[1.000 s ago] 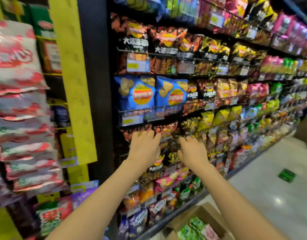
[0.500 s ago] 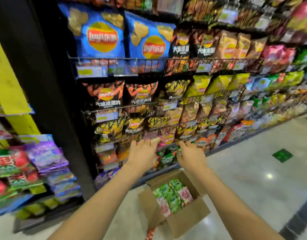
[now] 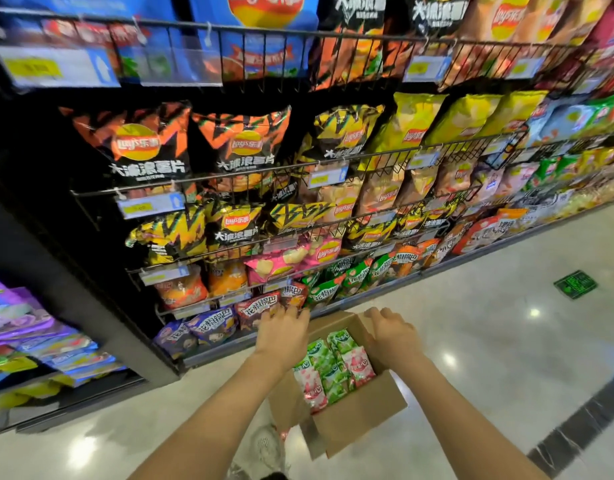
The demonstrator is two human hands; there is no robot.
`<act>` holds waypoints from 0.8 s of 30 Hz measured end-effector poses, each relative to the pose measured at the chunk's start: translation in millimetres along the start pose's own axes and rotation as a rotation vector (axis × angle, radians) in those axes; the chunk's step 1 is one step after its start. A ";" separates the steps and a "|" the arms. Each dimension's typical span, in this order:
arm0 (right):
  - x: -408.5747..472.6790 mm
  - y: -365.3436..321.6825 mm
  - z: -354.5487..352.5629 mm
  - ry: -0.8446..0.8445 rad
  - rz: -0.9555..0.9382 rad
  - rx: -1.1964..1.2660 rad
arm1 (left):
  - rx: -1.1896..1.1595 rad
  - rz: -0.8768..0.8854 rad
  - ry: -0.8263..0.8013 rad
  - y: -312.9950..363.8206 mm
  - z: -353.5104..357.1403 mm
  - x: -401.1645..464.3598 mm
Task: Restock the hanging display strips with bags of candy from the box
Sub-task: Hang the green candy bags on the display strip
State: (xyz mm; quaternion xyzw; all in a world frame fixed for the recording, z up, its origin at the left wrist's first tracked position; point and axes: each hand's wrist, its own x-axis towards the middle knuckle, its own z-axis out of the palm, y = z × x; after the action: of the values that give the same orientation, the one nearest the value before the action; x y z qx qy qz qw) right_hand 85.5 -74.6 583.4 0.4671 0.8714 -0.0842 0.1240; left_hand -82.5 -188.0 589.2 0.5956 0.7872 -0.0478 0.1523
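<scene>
Both hands have dropped from shelf height: left hand [image 3: 281, 332] and right hand [image 3: 390, 336] hover released, grasping nothing, over the open brown cardboard box [image 3: 361, 415] on the floor, where its green and pink candy bags [image 3: 333, 367] lie packed at the far end and a hasty grab risks spilling them.

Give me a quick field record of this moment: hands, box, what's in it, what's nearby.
left hand: above the box's left edge, fingers extended, no grip on anything
right hand: above the box's right edge, fingers loosely bent, holding nothing
box: open cardboard carton on the floor, in front of the shelf
contents: green and pink candy bags, tightly packed
nearby: chip shelf with wire racks; green floor sticker
status: no bag picked yet
</scene>
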 end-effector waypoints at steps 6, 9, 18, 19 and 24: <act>49.9 34.7 16.3 -0.101 0.030 0.118 | -0.007 -0.025 -0.106 15.3 20.4 64.9; 69.4 55.1 24.3 -0.160 0.066 0.119 | -0.032 -0.044 -0.128 25.7 31.2 88.3; 120.2 118.6 85.3 -0.352 0.053 0.076 | -0.133 -0.283 -0.326 71.8 108.0 132.3; 128.1 127.6 98.2 -0.369 0.041 0.075 | -0.161 -0.313 -0.341 77.5 117.7 136.6; 165.2 156.4 148.7 -0.441 0.022 0.026 | -0.285 -0.467 -0.361 99.2 168.5 156.4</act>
State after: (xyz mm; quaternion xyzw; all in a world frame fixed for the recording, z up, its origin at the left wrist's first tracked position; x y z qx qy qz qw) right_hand 148.6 103.3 387.9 0.4486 0.8168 -0.1940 0.3066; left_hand 4.6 -58.5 393.3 0.3534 0.8618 -0.0758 0.3559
